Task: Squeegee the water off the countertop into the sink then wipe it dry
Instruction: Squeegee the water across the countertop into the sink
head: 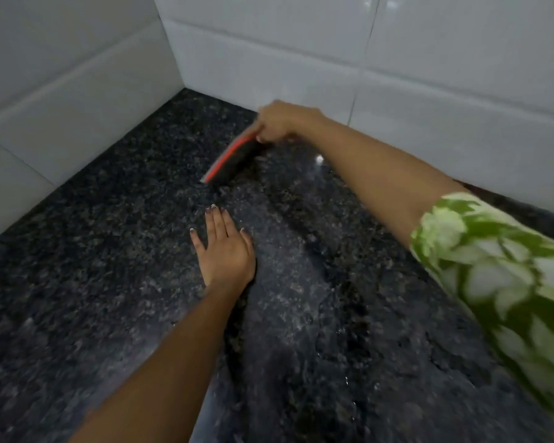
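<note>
A squeegee (234, 156) with a red edge and dark body rests its blade on the dark speckled granite countertop (93, 251), not far from the back corner. My right hand (283, 123) is shut on its upper end, close to the rear wall. My left hand (226, 251) lies flat on the counter with fingers spread, a little nearer to me than the squeegee, holding nothing. Wet streaks and a film of water (288, 282) run down the counter from the squeegee towards me. No sink is in view.
White tiled walls (301, 43) meet in a corner at the back and close off the counter on the left (45, 91) and behind. My green and white patterned sleeve (506, 266) fills the right side.
</note>
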